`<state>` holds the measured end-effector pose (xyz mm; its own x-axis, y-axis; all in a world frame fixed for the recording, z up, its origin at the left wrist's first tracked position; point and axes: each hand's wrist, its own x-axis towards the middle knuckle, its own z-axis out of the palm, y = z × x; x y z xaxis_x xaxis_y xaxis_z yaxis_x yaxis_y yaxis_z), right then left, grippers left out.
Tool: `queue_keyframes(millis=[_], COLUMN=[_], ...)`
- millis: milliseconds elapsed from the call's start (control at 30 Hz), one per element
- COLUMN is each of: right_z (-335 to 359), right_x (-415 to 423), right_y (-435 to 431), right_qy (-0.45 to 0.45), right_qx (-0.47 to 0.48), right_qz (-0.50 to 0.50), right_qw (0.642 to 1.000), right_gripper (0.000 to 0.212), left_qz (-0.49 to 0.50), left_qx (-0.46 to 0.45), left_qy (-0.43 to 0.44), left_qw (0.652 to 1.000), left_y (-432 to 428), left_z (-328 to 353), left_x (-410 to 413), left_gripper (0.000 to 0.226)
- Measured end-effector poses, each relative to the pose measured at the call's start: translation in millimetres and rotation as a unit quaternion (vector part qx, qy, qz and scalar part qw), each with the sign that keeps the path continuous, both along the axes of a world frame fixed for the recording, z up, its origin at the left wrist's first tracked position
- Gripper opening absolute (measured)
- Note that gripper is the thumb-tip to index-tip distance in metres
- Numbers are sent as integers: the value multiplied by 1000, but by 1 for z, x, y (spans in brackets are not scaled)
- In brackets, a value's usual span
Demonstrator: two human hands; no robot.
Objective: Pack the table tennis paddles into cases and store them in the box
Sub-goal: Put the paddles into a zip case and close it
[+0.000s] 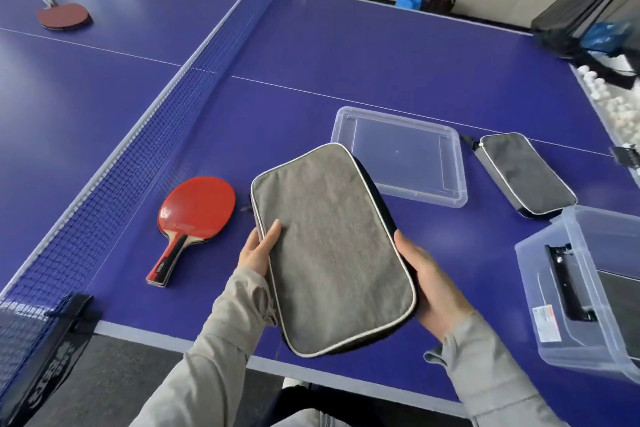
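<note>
Grey fabric with pale piping covers the paddle case, which both hands hold flat above the blue table. The left hand clasps the case's left edge, thumb laid on top and fingers hidden beneath. The right hand grips its right edge from below, thumb along the rim. Left of the case, near it but apart, a red paddle lies on the table between the case and the net. A second red paddle rests well beyond the net. Just behind the case lies a clear lid; right of that lid sits another grey case. Right of the held case stands the clear plastic box, with a dark case inside it.
</note>
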<state>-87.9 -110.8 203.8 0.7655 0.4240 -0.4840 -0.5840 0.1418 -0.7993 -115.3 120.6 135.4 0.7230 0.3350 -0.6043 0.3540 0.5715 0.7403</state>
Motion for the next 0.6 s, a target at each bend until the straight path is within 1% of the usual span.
queue_keyframes(millis=[33, 100, 133, 167, 200, 233, 267, 300, 367, 400, 433, 533, 600], right_z=[2, 0, -3, -5, -8, -10, -12, -12, -17, -22, -26, -34, -37], right_x=[-1, -5, -7, -9, -11, -14, -18, -23, -34, -40, -46, -58, -62], right_y=[0, -1, -1, 0, 1, 2, 4, 6, 12, 14, 16, 15, 10], right_qy=[14, 15, -1, -28, -68, -118, -169, -209, -257, -261, -250, -212, -219], right_qx=[4, 20, 18, 1, -36, -93, -145, -179, -200, -191, -181, -162, -167], right_qz=[6, -13, -27, -40, -47, -50, -46, -35, -13, -5, -1, 1, -2], right_qw=[1000, 1000, 999, 999, 996, 987, 974, 961, 946, 946, 951, 964, 961], right_gripper=[41, 34, 29, 25, 22, 23, 26, 29, 40, 45, 48, 48, 47], left_qz=[-5, -6, -15, -40, -73, -110, -148, -188, -246, -250, -243, -249, -278], left_qx=[-2, 23, 71, 140, 199, 228, 224, 191, 96, 66, 62, 99, 90], left_qy=[1, 20, 44, 73, 94, 91, 64, 29, -16, -29, -34, -38, -42], left_qw=[1000, 1000, 996, 987, 973, 963, 961, 963, 964, 965, 968, 963, 955], left_y=[-7, -20, -27, -32, -39, -47, -56, -66, -88, -97, -102, -105, -100], left_z=[-3, -7, -9, -9, -8, -3, 5, 16, 33, 36, 39, 39, 37], left_x=[2, 8, 11, 11, 11, 9, 7, 5, 4, 4, 3, 0, -4], left_gripper=[23, 46, 60, 74, 84, 87, 85, 80, 67, 63, 59, 45, 38])
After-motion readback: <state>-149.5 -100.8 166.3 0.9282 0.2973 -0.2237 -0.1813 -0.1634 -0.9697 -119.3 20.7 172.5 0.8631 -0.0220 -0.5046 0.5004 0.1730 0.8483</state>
